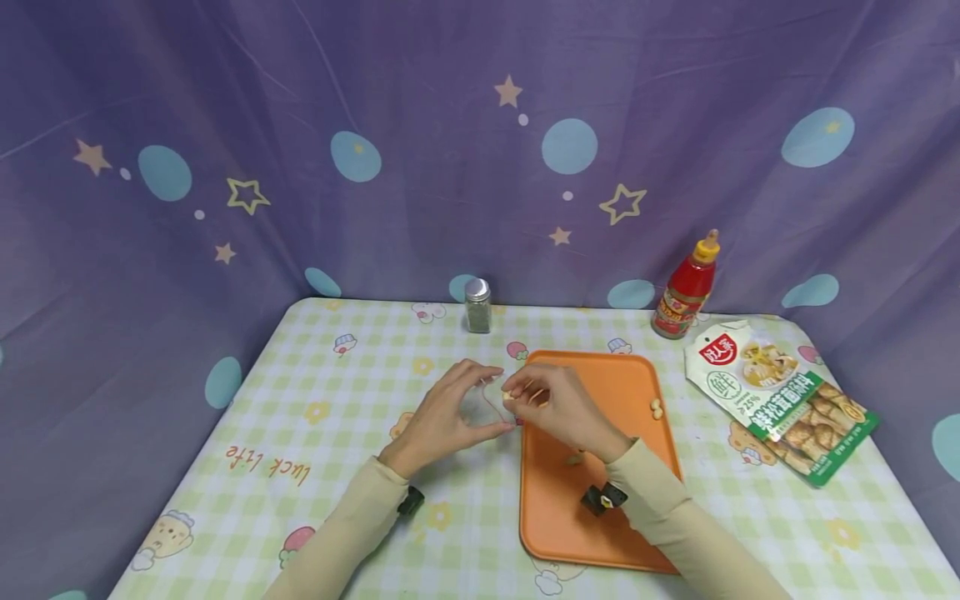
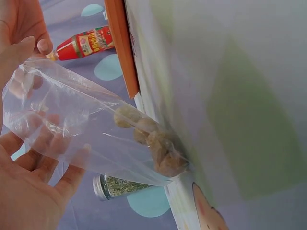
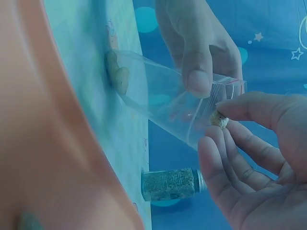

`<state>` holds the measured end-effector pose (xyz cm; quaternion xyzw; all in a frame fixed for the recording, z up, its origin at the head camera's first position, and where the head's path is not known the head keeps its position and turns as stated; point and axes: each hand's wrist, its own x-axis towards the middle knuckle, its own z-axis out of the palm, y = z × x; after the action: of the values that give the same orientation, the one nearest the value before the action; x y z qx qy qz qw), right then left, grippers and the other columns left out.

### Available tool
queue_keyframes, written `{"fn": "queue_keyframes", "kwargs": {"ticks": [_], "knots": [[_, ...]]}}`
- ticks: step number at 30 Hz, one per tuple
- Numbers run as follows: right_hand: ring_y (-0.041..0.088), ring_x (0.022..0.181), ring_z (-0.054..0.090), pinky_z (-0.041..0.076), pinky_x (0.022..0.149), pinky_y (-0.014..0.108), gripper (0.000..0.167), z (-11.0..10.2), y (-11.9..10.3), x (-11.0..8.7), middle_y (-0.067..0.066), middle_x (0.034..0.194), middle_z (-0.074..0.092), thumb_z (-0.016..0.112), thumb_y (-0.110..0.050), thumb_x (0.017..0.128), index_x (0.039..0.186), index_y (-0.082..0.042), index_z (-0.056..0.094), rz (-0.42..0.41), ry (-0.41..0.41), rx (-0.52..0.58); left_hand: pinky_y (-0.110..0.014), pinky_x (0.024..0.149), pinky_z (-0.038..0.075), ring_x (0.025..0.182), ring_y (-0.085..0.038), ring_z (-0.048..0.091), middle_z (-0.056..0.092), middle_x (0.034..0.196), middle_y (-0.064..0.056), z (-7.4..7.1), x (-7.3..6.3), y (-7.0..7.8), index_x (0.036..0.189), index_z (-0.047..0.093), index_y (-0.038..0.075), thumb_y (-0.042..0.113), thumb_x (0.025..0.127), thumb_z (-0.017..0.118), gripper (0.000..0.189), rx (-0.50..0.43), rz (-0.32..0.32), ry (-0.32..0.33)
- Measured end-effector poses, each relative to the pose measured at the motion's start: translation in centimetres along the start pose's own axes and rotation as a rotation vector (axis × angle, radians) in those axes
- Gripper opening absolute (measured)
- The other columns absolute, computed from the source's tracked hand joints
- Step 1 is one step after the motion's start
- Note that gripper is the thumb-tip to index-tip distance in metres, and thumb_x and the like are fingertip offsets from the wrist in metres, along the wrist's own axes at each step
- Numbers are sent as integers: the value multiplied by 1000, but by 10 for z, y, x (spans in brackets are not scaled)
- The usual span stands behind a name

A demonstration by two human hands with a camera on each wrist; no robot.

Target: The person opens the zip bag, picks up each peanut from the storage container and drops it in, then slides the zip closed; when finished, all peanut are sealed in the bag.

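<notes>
Right now the work centres on a clear zip bag [image 2: 96, 120], upright and slightly slanted above the bench [image 1: 322, 442], with several peanuts in their shells [image 2: 158, 148] gathered in its bottom. The left hand [image 1: 442, 421] is curled round the bag's mouth, thumb to one side and fingers to the other. The right hand [image 1: 566, 408] pinches one more small peanut [image 3: 219, 119] between thumb and fingertips at that mouth; I cannot tell whether it is inside the rim. The film looks thin and limp, so if the left thumb eases off, the mouth could sag shut and turn the nut aside. An early release could drop it outside, towards the bench or the orange tray [image 1: 600, 379], where another peanut [image 1: 657, 408] lies near the far edge. The spice jar [image 1: 477, 307], red sauce bottle [image 1: 684, 292] and mushroom seasoning packet [image 1: 783, 400] sit well apart, unlikely to interfere.
</notes>
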<state>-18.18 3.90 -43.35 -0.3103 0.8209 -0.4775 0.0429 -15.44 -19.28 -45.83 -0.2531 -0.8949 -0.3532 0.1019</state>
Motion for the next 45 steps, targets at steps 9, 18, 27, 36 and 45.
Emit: {"fn": "queue_keyframes", "kwargs": {"ticks": [9,18,27,36,45], "knots": [[9,83,68,62,77,32,12,2,-3,0,-4,94,74,78,-15,94,106,-17,77,-8,-3,8,-38,102,55,121,-12,59,65,132,-2,-1,-1,1,141,60,15,50,82,87,73,11,0,-6],[8,85,69,61,78,29,11,-1,1,-1,-5,97,75,76,-17,96,106,-21,77,2,2,-3,-35,103,55,121,-11,59,64,131,6,1,0,0,141,60,22,48,83,87,69,22,18,4],[11,87,69,61,76,29,8,-15,12,-8,-5,99,76,76,-18,96,104,-20,77,2,25,-10,-36,101,55,116,-14,61,63,129,8,2,1,-1,142,59,23,50,82,87,72,18,27,5],[13,87,69,60,76,29,10,-31,36,-23,-2,97,76,77,-15,95,103,-9,77,53,-44,-79,-36,101,56,116,-13,61,62,129,10,2,0,-1,143,59,23,51,82,87,72,7,21,6],[8,83,69,60,74,25,9,-39,59,-43,-4,91,76,79,-11,93,102,-10,78,78,-53,-138,-35,102,55,116,-9,59,62,130,10,3,-1,0,143,59,23,52,83,86,72,11,22,14]]}}
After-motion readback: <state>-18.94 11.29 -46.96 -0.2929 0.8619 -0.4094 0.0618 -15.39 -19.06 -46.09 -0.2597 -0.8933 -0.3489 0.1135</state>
